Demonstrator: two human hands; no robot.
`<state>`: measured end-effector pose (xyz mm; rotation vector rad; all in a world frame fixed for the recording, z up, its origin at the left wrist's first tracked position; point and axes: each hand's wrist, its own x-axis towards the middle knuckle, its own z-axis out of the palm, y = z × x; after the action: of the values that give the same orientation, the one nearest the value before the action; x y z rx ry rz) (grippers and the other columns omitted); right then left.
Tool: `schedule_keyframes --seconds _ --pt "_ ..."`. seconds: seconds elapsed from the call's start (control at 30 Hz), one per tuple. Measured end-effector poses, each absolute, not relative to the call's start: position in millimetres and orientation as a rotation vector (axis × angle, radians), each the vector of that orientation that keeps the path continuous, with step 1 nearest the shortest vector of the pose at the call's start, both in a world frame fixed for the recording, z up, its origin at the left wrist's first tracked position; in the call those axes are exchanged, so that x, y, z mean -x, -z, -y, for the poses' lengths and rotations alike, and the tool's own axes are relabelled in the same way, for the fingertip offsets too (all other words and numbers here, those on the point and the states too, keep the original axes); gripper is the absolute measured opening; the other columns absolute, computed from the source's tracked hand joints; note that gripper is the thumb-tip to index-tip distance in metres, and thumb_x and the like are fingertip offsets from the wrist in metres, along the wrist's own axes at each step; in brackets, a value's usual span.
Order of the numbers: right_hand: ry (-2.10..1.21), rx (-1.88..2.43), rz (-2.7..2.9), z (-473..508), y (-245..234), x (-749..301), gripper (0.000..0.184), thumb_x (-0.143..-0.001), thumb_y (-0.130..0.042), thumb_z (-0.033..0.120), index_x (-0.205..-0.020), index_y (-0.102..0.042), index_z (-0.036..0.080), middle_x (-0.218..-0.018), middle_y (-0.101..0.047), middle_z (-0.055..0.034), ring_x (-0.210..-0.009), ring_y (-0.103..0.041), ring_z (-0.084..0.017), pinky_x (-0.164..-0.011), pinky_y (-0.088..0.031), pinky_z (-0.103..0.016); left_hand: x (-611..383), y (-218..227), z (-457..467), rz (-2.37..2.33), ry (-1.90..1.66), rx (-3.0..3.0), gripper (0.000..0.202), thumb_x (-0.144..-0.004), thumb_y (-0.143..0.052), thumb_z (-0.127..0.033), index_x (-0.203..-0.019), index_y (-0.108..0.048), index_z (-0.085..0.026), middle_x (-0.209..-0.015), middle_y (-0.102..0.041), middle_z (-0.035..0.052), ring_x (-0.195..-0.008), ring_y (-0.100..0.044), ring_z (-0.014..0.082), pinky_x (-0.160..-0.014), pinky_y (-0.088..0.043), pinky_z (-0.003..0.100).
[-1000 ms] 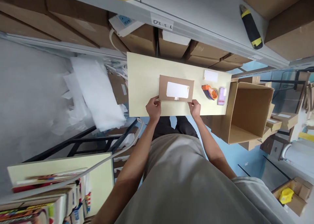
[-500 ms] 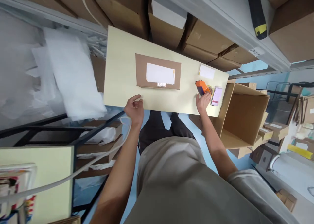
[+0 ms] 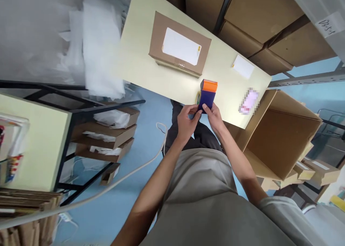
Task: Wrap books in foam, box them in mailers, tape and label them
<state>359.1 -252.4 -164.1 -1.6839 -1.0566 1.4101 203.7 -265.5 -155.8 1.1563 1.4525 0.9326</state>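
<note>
An orange and dark-blue tape dispenser [image 3: 207, 96] is held up at the table's near edge, a roll of tape partly showing on its left side. My right hand [image 3: 215, 117] grips its lower end, thumb on the blue face. Against the left side of that lower end, my left hand [image 3: 188, 121] has its fingers and thumb closed; the fingertips are partly hidden. Beyond the dispenser lies a brown cardboard box [image 3: 159, 34] with a white label [image 3: 181, 46] on top.
The pale table [image 3: 137, 55] also bears a white label sheet [image 3: 243, 66] and a phone [image 3: 249, 101]. A large open carton [image 3: 277, 142] stands at its right end. Boxes [image 3: 261, 16] line the shelf behind. A white cord [image 3: 129, 176] crosses on the left.
My right hand has picked up the tape dispenser and brought it left toward my body. My left hand has moved right to meet it. The view has shifted and turned.
</note>
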Motion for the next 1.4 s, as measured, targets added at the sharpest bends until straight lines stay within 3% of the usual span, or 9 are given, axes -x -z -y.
schedule_keyframes --seconds 0.13,0.4,0.6,0.8,1.0,1.17,1.4 --pt "-1.516 1.512 0.882 267 158 -345 0.064 -0.095 -0.075 0.082 -0.124 -0.073 0.025 -0.123 -0.084 -0.0078 -0.119 -0.077 -0.028 -0.115 -0.062 -0.045 -194 150 274 -1.496 -0.931 -1.238 0.03 -0.106 -0.075 -0.052 -0.116 -0.077 -0.024 -0.107 -0.081 0.0055 -0.098 -0.079 0.0221 -0.093 -0.066 0.038" --pt "-1.68 1.482 0.97 280 152 -355 0.066 -0.092 -0.079 0.084 -0.119 -0.077 0.023 -0.117 -0.087 -0.0089 -0.11 -0.082 -0.029 -0.111 -0.065 -0.049 -178 148 292 -1.466 -0.819 -1.369 0.032 -0.105 -0.074 -0.058 -0.109 -0.079 -0.026 -0.11 -0.082 0.008 -0.105 -0.075 0.0267 -0.089 -0.064 0.041" --pt "-1.416 1.627 1.408 290 136 -375 0.063 -0.105 -0.066 0.079 -0.128 -0.074 0.022 -0.119 -0.084 -0.0104 -0.111 -0.078 -0.03 -0.105 -0.066 -0.046 -164 139 266 -1.376 -1.036 -1.2 0.056 -0.1 -0.077 -0.066 -0.141 -0.073 -0.029 -0.134 -0.076 0.0124 -0.119 -0.075 0.0277 -0.094 -0.064 0.04" --pt "-1.033 1.548 2.025 293 118 -409 0.041 -0.114 -0.064 0.054 -0.139 -0.07 0.023 -0.138 -0.078 -0.0186 -0.135 -0.072 -0.036 -0.12 -0.06 -0.057 -152 102 239 -1.176 -1.023 -1.33 0.049 -0.102 -0.076 -0.062 -0.141 -0.075 -0.032 -0.141 -0.072 0.011 -0.129 -0.071 0.0305 -0.101 -0.064 0.045" --pt "-0.842 1.341 2.368 285 112 -440 0.039 -0.118 -0.052 0.044 -0.141 -0.069 0.018 -0.132 -0.078 -0.0201 -0.131 -0.073 -0.038 -0.125 -0.055 -0.066 -148 84 230 -1.156 -0.831 -1.581 0.028 -0.102 -0.077 -0.042 -0.127 -0.08 -0.029 -0.125 -0.078 0.008 -0.117 -0.071 0.0282 -0.1 -0.063 0.048" --pt "-0.813 1.296 2.554 273 101 -450 0.042 -0.119 -0.047 0.041 -0.144 -0.069 0.016 -0.132 -0.079 -0.0205 -0.128 -0.074 -0.038 -0.127 -0.055 -0.067 -143 93 223 -1.08 -0.765 -1.743 0.013 -0.105 -0.076 -0.042 -0.108 -0.082 -0.031 -0.105 -0.081 0.0032 -0.105 -0.072 0.0258 -0.097 -0.062 0.047" --pt "-0.788 1.313 2.694 265 93 -445 0.042 -0.12 -0.045 0.043 -0.139 -0.071 0.015 -0.133 -0.08 -0.0204 -0.127 -0.075 -0.036 -0.127 -0.055 -0.062 -135 111 229 -1.099 -0.785 -1.809 0.02 -0.109 -0.074 -0.047 -0.1 -0.083 -0.031 -0.097 -0.082 0.0025 -0.095 -0.074 0.0247 -0.095 -0.062 0.045"
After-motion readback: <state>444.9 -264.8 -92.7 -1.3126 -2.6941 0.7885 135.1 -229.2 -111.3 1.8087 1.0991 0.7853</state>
